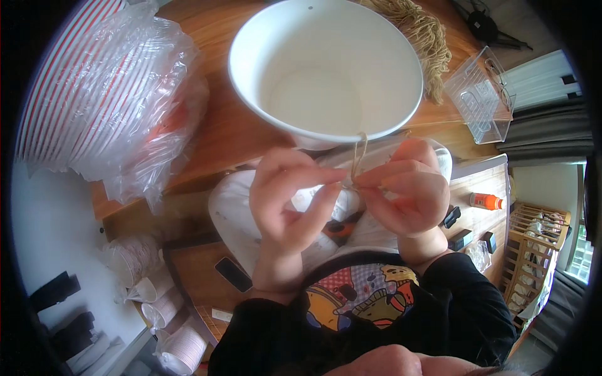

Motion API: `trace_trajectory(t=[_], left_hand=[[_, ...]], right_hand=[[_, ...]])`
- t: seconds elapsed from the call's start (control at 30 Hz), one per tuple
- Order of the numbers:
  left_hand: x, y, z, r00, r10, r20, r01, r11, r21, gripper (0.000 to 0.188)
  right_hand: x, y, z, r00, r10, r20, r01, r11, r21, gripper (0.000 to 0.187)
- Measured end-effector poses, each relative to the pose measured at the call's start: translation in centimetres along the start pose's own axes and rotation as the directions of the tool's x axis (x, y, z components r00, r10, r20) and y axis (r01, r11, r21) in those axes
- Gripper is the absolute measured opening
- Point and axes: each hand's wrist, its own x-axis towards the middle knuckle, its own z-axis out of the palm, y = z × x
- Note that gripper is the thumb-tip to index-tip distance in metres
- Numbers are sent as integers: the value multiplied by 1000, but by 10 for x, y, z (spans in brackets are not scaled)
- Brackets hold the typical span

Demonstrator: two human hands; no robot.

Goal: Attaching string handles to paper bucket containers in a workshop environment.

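Observation:
A large white bucket [392, 75] stands on the wooden table in front of me, its round mouth tilted toward me. A thin tan cord [358, 152] hangs in a narrow loop from the near side of its rim. My left hand [291, 200] pinches the lower part of this cord between thumb and forefinger. Close beside it, my right hand [411, 188] pinches the cord too, with its other fingers curled in. The fingertips hide the cord's lower end, and whether it is knotted there I cannot tell.
Behind the bucket lies a bundle of tan cords [426, 44]. Nested striped buckets [69, 81] in clear plastic [150, 81] fill the far left. A clear acrylic box [480, 94] sits at the right. Lower down are a phone [232, 274] and an orange bottle [486, 201].

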Motion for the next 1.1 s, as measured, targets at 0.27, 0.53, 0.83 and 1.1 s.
trace_trajectory(t=[0.27, 0.53, 0.83, 1.1], left_hand=[[4, -2, 3, 976, 209, 69, -216, 968, 125, 23], [1, -3, 7, 924, 380, 42, -366, 846, 387, 24], [-1, 0, 11, 950, 308, -40, -285, 916, 281, 19], [0, -1, 10, 944, 330, 31, -322, 892, 318, 25]], right_hand=[[-5, 2, 4, 997, 57, -55, -43, 971, 236, 37], [-13, 1, 12, 985, 156, -69, -118, 915, 386, 41], [-18, -8, 24, 925, 361, -114, -241, 793, 559, 46], [-20, -7, 21, 950, 292, -111, -203, 848, 490, 47]])
